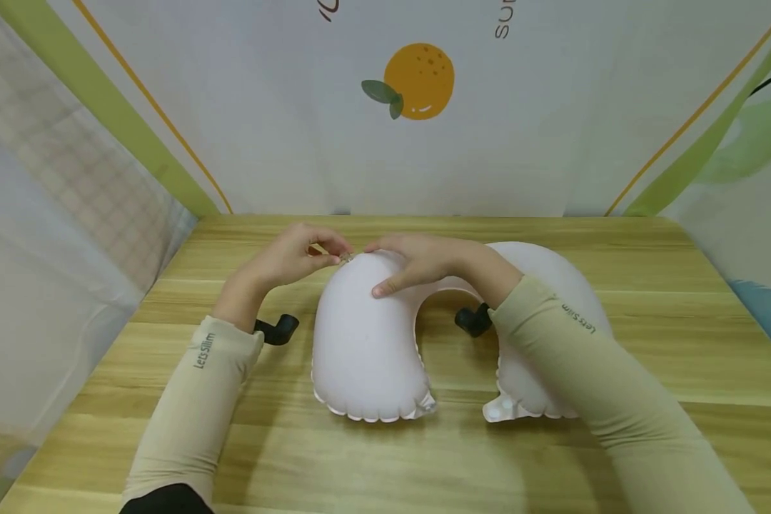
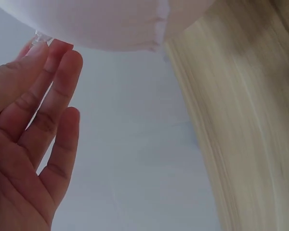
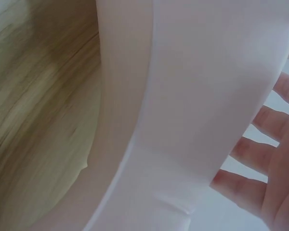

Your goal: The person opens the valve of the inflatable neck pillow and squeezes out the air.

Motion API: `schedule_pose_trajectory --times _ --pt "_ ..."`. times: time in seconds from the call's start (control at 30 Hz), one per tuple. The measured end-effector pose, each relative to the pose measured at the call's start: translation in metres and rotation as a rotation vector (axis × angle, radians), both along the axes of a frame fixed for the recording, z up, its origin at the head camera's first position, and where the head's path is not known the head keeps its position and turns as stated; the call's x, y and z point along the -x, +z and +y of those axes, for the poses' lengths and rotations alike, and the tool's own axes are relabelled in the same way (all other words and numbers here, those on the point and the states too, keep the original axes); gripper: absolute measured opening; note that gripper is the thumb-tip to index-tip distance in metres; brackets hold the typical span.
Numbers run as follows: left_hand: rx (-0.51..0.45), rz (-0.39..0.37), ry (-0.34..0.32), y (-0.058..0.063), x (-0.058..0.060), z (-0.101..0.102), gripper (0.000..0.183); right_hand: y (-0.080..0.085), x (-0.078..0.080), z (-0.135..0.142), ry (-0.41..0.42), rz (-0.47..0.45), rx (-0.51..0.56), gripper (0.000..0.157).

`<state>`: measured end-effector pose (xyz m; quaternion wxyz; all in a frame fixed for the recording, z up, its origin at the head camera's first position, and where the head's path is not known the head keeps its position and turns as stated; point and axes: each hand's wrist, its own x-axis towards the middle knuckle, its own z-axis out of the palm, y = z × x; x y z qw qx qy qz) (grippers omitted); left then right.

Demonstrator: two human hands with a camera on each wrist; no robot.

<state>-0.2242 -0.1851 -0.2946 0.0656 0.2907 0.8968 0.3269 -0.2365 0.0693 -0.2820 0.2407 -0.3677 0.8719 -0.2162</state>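
The pale U-shaped inflatable pillow (image 1: 369, 350) lies on the wooden table (image 1: 373, 471), its left lobe partly beneath the right hand (image 1: 427, 258). At that lobe's far edge, we see the left hand (image 1: 292, 257) pinching a clear valve (image 2: 42, 36); the right, unclenched, rests straight fingers there, thumb on top.

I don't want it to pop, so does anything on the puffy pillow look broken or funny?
Nothing stands out. The pillow looks plump, with no tear showing. Its puckered edge is probably just the seam. The left hand pinches its clear valve.
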Motion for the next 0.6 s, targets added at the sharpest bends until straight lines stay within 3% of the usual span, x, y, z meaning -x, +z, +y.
schedule_pose_trajectory --times 0.43,0.6 --pt "-0.065 0.039 0.032 -0.0089 -0.0013 0.0016 0.011 -0.0018 0.0013 0.0002 0.007 -0.019 -0.001 0.082" --pt "-0.076 0.025 0.006 -0.0103 0.0014 0.0011 0.015 -0.0023 0.0017 -0.0002 0.01 -0.01 -0.009 0.082"
